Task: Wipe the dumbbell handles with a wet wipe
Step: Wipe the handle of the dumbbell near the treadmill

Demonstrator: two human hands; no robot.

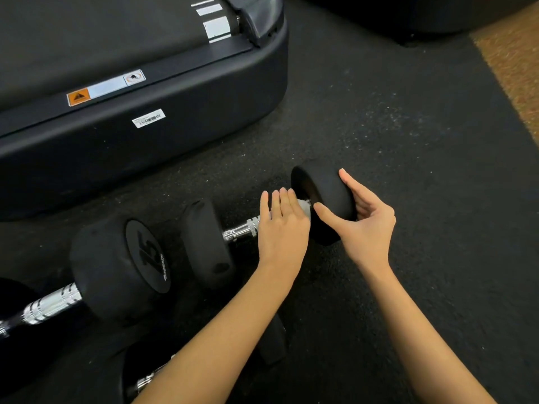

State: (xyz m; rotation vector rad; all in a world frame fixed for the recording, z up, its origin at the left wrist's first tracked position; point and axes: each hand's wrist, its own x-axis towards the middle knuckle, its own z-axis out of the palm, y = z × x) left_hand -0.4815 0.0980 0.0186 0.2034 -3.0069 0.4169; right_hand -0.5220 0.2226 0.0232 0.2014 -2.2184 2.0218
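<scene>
A black dumbbell lies on the dark rubber floor, its chrome handle (242,228) running between a left head (207,243) and a right head (323,199). My left hand (281,228) lies flat over the right part of the handle, pressing a white wet wipe (304,206) that peeks out past my fingers. My right hand (364,220) cups the right head, thumb in front and fingers behind. A second dumbbell marked 15 (122,266) lies to the left with its chrome handle (49,304). A third dumbbell's handle (148,380) shows under my left forearm.
A treadmill's black rear base (145,132) stands close behind the dumbbells at upper left. Another dark machine base (408,18) sits at top right. Brown carpet (513,62) borders the rubber mat on the right.
</scene>
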